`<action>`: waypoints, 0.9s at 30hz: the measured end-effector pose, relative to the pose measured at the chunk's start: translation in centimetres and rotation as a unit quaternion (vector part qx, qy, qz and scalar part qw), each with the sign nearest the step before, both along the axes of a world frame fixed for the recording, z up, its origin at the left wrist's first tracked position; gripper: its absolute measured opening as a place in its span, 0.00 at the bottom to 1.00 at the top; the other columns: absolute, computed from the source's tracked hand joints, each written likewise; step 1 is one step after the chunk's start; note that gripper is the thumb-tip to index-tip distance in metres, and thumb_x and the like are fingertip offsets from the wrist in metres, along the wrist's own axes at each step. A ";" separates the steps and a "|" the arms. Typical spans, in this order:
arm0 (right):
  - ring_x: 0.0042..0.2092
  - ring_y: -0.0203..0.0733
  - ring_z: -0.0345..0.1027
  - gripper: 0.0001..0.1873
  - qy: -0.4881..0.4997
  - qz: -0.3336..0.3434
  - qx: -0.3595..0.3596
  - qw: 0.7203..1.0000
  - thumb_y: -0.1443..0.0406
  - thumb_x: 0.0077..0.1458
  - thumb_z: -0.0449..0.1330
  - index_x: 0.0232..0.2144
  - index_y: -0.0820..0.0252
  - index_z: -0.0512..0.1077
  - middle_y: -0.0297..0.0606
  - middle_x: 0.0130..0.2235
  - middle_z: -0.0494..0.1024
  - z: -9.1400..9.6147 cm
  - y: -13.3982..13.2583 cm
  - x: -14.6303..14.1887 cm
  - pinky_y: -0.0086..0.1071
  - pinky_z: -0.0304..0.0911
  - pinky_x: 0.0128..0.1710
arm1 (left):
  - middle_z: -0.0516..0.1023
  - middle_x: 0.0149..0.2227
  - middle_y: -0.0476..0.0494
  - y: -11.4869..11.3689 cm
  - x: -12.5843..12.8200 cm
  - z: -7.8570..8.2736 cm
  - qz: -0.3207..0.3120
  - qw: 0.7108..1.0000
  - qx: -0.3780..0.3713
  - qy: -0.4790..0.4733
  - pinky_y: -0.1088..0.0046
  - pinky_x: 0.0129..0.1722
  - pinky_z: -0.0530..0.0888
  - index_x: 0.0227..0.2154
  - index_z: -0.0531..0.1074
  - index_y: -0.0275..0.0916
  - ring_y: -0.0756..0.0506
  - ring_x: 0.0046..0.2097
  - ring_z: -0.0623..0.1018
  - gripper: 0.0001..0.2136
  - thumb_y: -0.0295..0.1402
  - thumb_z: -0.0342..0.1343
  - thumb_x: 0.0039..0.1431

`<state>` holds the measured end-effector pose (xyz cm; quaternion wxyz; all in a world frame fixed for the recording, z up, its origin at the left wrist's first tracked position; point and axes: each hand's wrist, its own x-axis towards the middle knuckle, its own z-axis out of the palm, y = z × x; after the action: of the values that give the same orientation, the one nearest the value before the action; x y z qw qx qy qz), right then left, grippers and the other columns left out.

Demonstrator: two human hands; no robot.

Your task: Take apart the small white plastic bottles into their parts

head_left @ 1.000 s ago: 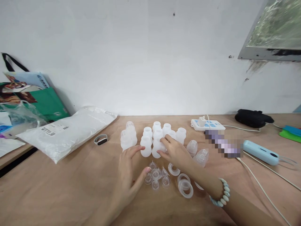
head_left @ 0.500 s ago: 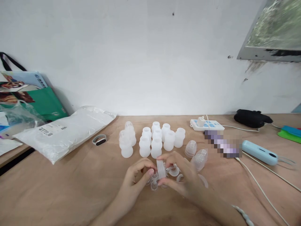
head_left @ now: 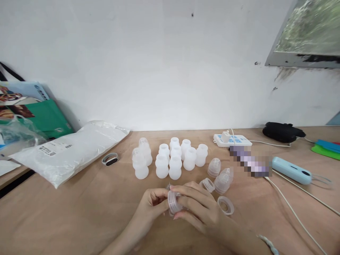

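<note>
Both my hands meet low in the middle of the wooden table (head_left: 79, 212). My left hand (head_left: 150, 207) and my right hand (head_left: 198, 209) pinch one small translucent white bottle (head_left: 173, 202) between their fingertips, its threaded neck facing left. Just behind them stand several more white bottles (head_left: 170, 157) in a cluster. Clear domed caps (head_left: 214, 167) and clear rings (head_left: 225, 205) lie to the right of my hands. Any small parts beneath my fingers are hidden.
A white plastic bag (head_left: 69, 150) and a green bag (head_left: 50, 118) lie at the left. A wristband (head_left: 109, 159) is beside the bottles. A power strip (head_left: 232, 140), a black pouch (head_left: 281, 131), a light-blue device (head_left: 292, 170) and cables (head_left: 297, 212) occupy the right.
My right hand took a bottle from the cluster and brought it down toward me. My left hand joined it, and both now grip the bottle closer to the table's near edge.
</note>
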<state>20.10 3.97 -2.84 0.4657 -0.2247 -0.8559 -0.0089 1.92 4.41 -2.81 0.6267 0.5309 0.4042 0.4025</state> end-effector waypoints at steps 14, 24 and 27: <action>0.41 0.43 0.77 0.15 0.095 0.011 -0.055 0.994 0.59 0.61 0.62 0.48 0.55 0.65 0.42 0.43 0.82 -0.5 -0.2 -0.5 0.36 0.74 0.40 | 0.59 0.14 0.56 -0.7 0.1 0.6 0.000 0.999 -0.035 -0.004 0.78 0.20 0.52 0.15 0.72 0.36 0.54 0.20 0.52 0.15 0.40 0.64 0.48; 0.38 0.43 0.78 0.17 0.089 -0.008 -0.123 0.988 0.58 0.57 0.65 0.47 0.52 0.68 0.38 0.40 0.83 0.5 -0.6 -0.1 0.35 0.75 0.37 | 0.58 0.13 0.57 -0.8 0.2 0.9 0.024 0.999 -0.042 0.007 0.78 0.20 0.53 0.15 0.70 0.37 0.55 0.18 0.51 0.15 0.41 0.65 0.46; 0.37 0.43 0.78 0.17 0.153 0.007 -0.185 0.971 0.56 0.51 0.69 0.35 0.51 0.65 0.36 0.38 0.83 0.3 -0.3 0.0 0.34 0.75 0.35 | 0.58 0.13 0.57 -0.7 -0.1 0.5 0.028 0.999 -0.045 0.011 0.77 0.20 0.52 0.16 0.69 0.38 0.55 0.18 0.50 0.16 0.43 0.64 0.46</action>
<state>20.09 3.66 -2.54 0.5413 -0.3001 -0.7628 0.1872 1.82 3.75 -2.29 0.6342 0.4949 0.4434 0.3953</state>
